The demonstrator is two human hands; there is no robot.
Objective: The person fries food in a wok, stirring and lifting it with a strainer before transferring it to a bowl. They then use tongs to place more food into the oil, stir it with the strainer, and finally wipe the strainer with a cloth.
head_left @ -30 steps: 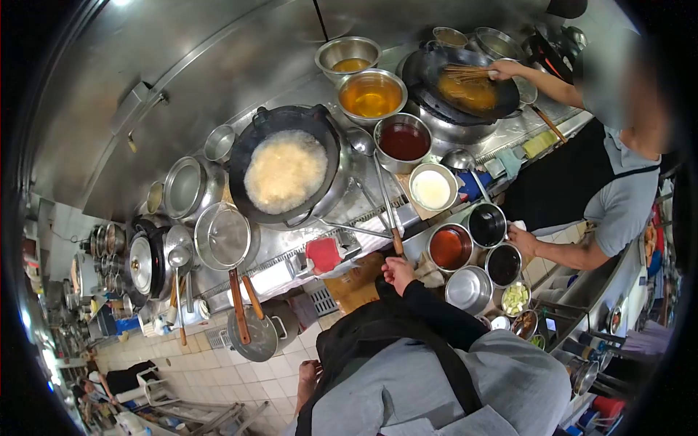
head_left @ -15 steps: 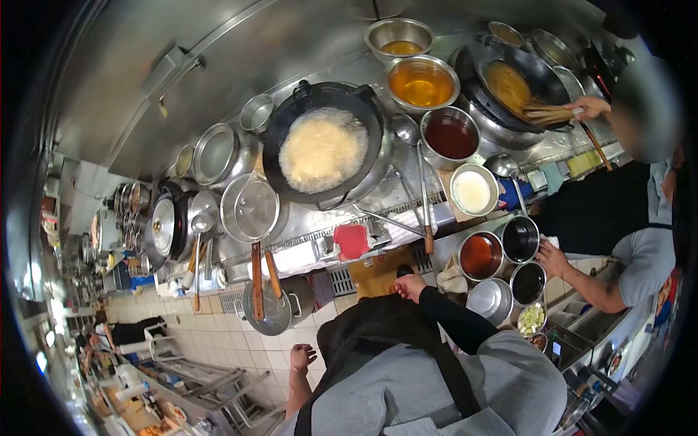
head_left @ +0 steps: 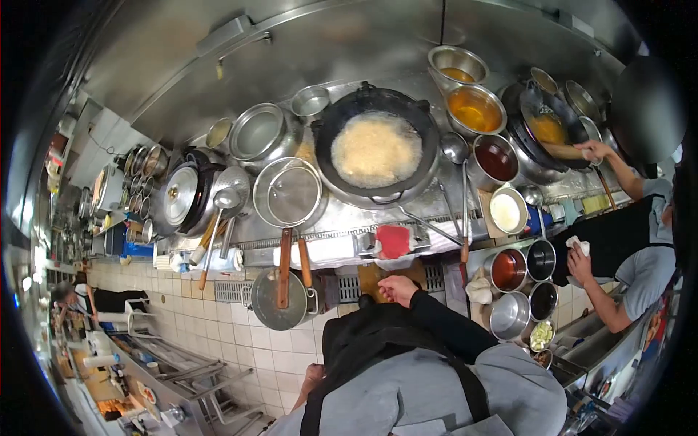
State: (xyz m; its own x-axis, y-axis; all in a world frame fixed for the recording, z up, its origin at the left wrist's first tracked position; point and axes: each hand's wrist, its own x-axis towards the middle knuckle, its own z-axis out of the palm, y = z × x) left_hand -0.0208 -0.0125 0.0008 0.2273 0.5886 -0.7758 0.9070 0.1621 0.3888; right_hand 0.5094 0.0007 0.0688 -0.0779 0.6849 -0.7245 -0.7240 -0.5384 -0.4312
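My right hand (head_left: 398, 290) hangs in front of the black apron (head_left: 371, 327) with its fingers curled in, and nothing shows in it. Low at my left side is my left hand (head_left: 313, 375), its fingers mostly hidden beside the apron. Neither hand touches the cookware. Ahead, a large black wok (head_left: 327, 156) holds pale, foaming food (head_left: 376, 149). Left of the wok lies a round wire strainer (head_left: 289, 192) with a wooden handle. A red cloth (head_left: 393, 241) sits at the counter's front edge, just beyond my right hand.
On the right a co-worker holds a white cloth (head_left: 578, 245) in one hand and a light brown tool (head_left: 561, 151) at a second wok (head_left: 514, 123). Pots of sauces (head_left: 508, 269) stand at the right. Below the counter is a large pot (head_left: 278, 305); a ladder (head_left: 193, 378) leans lower left.
The view has turned, so the counter sits further right. My left hand has drawn in toward the apron. The co-worker's hand with the white cloth has lifted away from the sauce pots.
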